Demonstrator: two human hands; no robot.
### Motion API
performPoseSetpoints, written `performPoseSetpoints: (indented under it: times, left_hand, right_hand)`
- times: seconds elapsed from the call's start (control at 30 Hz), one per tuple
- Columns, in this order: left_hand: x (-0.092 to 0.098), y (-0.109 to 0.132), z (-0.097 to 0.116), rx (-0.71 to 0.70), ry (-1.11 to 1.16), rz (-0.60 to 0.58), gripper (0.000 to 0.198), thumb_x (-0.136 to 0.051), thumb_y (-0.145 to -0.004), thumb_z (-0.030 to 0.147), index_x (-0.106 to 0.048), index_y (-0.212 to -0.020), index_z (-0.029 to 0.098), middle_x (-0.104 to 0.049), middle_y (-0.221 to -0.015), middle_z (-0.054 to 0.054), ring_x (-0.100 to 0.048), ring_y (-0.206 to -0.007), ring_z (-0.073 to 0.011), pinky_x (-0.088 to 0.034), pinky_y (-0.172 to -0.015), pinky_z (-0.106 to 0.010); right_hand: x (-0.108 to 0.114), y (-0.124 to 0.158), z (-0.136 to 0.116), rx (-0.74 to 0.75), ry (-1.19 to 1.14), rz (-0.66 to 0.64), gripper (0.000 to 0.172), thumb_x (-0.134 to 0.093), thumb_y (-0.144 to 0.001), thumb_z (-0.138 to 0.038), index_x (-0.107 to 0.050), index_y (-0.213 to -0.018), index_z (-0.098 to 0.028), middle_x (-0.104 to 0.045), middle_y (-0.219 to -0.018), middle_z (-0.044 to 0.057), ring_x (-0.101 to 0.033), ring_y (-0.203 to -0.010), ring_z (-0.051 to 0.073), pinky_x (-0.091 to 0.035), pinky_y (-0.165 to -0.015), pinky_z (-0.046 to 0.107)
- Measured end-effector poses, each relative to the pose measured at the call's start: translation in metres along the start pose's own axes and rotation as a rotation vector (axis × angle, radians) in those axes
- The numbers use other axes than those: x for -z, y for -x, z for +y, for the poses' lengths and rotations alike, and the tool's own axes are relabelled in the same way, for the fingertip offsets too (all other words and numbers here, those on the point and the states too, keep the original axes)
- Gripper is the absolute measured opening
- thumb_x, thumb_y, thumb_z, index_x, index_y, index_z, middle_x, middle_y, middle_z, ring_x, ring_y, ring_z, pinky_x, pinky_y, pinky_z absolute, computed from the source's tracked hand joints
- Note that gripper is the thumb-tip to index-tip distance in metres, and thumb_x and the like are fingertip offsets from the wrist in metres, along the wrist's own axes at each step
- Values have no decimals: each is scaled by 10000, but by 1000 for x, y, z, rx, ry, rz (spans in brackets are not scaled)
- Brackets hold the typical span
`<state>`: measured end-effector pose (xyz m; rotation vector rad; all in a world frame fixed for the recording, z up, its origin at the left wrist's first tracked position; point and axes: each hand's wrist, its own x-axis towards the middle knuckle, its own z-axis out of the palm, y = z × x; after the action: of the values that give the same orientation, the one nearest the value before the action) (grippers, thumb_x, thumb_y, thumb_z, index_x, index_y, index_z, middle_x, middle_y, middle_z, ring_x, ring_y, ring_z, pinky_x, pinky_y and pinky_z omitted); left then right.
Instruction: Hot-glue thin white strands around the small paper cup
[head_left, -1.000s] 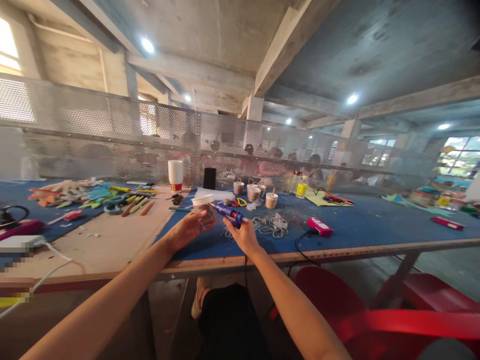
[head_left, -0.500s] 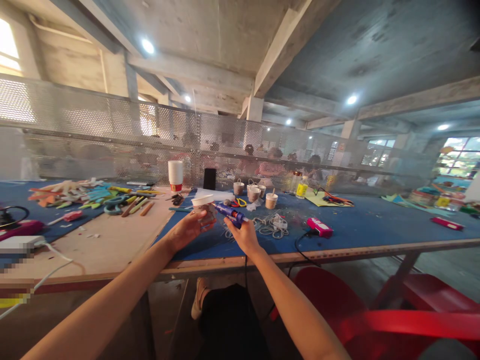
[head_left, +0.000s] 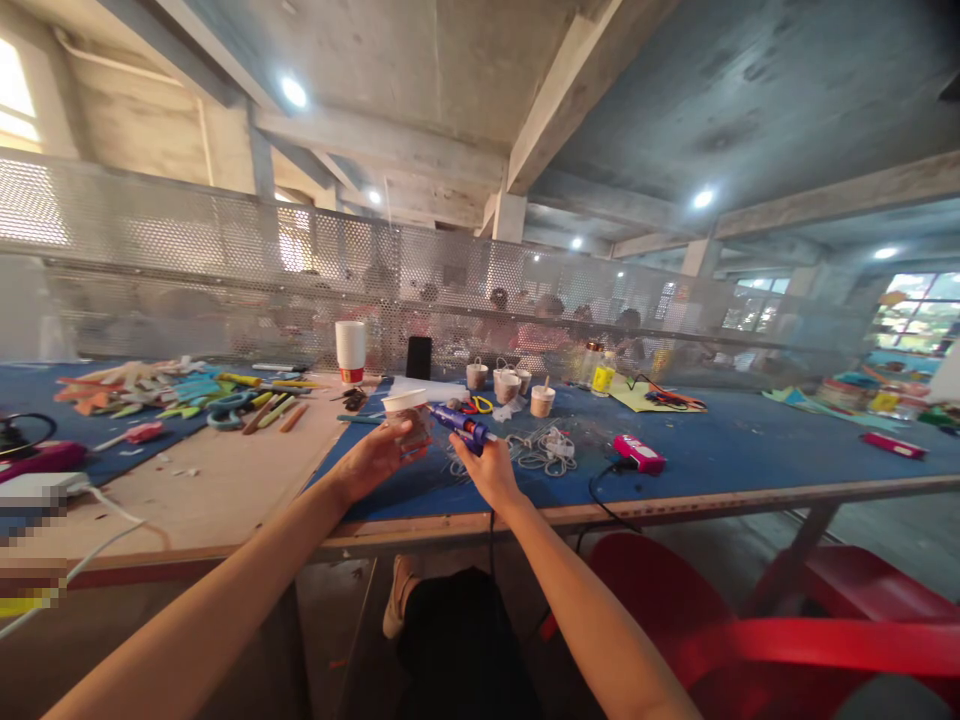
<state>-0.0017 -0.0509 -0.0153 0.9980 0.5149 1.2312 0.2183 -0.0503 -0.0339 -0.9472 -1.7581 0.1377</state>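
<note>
My left hand (head_left: pixel 379 458) is closed around a small paper cup (head_left: pixel 405 400) with a white rim and a brownish lower part, held above the blue table mat. In my right hand (head_left: pixel 491 468) is a blue-purple glue gun (head_left: pixel 463 426), its nozzle pointing left at the cup's side. Whether the tip touches the cup I cannot tell. Below and right of the glue gun lies a tangle of pale cord (head_left: pixel 551 452). Just behind are yellow-handled scissors (head_left: pixel 477 405) and several small cups, one of them a pale cup (head_left: pixel 542 402) with a stick in it.
A tall stack of white paper cups (head_left: pixel 350 350) and a black phone (head_left: pixel 419 357) stand at the back. Gloves and tools (head_left: pixel 150 385) are heaped on the left. A pink power strip (head_left: pixel 639 454) lies right, with a yellow bottle (head_left: pixel 603 375) behind. Red chairs (head_left: pixel 652 590) stand below the table.
</note>
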Motion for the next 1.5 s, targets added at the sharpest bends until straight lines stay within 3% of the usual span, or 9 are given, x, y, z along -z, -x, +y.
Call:
performPoseSetpoints:
  times: [0.3, 0.4, 0.5, 0.63, 0.7, 0.83, 1.07, 1.27, 1.5]
  left_hand:
    - [-4, 1, 2, 11, 16, 12, 351, -686, -848, 162, -704, -1198, 181, -776, -1055, -82, -735, -911, -238, -566, -845, -348]
    - [-3, 1, 1, 13, 15, 11, 353, -686, -850, 170, -699, -1203, 174, -777, -1043, -97, -734, -902, -233, -559, -853, -347]
    - [-2, 1, 1, 6, -2, 7, 366, -690, -850, 173, -683, -1216, 165, -769, -1073, -111, -733, -918, -227, -561, -856, -342]
    - [-1, 0, 1, 9, 0, 13, 333, -684, -852, 168, -687, -1184, 155, -766, -1068, -113, -735, -910, -228, -574, -841, -344]
    - [-1, 0, 2, 11, 11, 10, 318, -684, -850, 163, -692, -1168, 156, -766, -1062, -108, -736, -900, -226, -577, -840, -347]
    - [-2, 0, 2, 16, 17, 7, 316, -687, -848, 160, -688, -1164, 156, -769, -1035, -107, -737, -904, -229, -579, -841, -349]
    - [0, 0, 1, 5, 12, -31, 307, -695, -850, 172, -694, -1157, 166, -773, -1044, -104, -742, -916, -228, -582, -839, -346]
    - [1, -1, 1, 7, 13, -22, 284, -700, -846, 166, -699, -1129, 159, -776, -1024, -103, -746, -907, -230, -589, -826, -345]
    - [-2, 0, 1, 7, 9, -4, 285, -698, -836, 152, -695, -1121, 156, -776, -1005, -98, -749, -892, -236, -594, -806, -347]
  right_hand:
    - [4, -2, -7, -69, -101, -16, 317, -613, -914, -481, -743, -989, -202, -783, -888, 71, -737, -853, 241, -536, -794, 287]
    - [5, -4, -6, -153, -249, -26, 378, -600, -891, -539, -717, -935, -182, -734, -726, 36, -698, -671, 196, -529, -665, 260]
    - [4, -9, 2, -303, -416, 9, 395, -625, -835, -550, -641, -959, -175, -571, -521, -52, -540, -423, 131, -439, -464, 226]
    - [4, -17, 19, -473, -510, 57, 286, -618, -778, -420, -556, -940, -194, -496, -493, -95, -486, -382, 113, -380, -411, 210]
    - [8, -20, 30, -532, -465, 52, 230, -584, -757, -386, -557, -876, -192, -532, -518, -75, -499, -392, 115, -385, -414, 217]
    - [25, -24, 52, -548, -351, 58, 292, -614, -723, -427, -650, -834, -160, -678, -661, 16, -612, -551, 152, -441, -506, 233]
    - [53, -26, 82, -558, -106, 21, 303, -722, -641, -476, -723, -663, -174, -667, -561, 6, -626, -571, 197, -405, -528, 250]
    - [55, -23, 88, -558, 141, 54, 323, -795, -608, -490, -702, -682, -190, -708, -635, 54, -683, -669, 250, -420, -564, 271]
    - [53, -17, 79, -457, 567, -88, 310, -713, -787, -496, -713, -750, -188, -750, -776, 109, -714, -761, 243, -432, -623, 277]
